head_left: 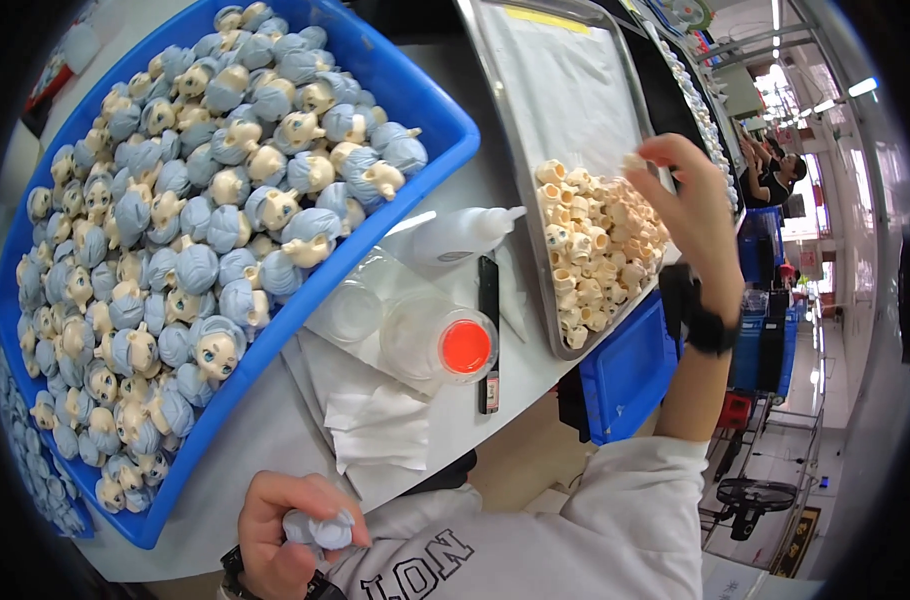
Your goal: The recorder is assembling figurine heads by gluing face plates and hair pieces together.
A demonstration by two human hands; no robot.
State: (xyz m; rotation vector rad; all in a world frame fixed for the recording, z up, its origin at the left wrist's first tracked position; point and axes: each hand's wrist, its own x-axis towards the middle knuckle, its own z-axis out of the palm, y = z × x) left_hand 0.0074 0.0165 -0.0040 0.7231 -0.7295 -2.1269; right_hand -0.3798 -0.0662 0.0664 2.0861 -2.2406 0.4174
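Low in front of me, my left hand (285, 530) is closed around a small pale blue-grey doll hair piece (320, 528), its hollow side partly showing. My right hand (690, 200) is raised over the metal tray (563, 350), thumb and fingers pinching a small cream doll face part (632, 163), slightly blurred. Beneath that hand lies a heap of similar hollow cream parts (595, 250) at the tray's near end. White paper (565, 90) lines the tray's far end. To the left, a large blue bin (455, 150) is filled with doll heads (195, 265) with blue-grey hair.
Between bin and tray stand a white squeeze bottle (465, 235), a clear jar (440, 340) with red-orange inside, and a black box cutter (489, 335). Folded white tissue (377, 428) lies near the table edge. A blue crate (630, 370) sits below; another person (775, 178) is far right.
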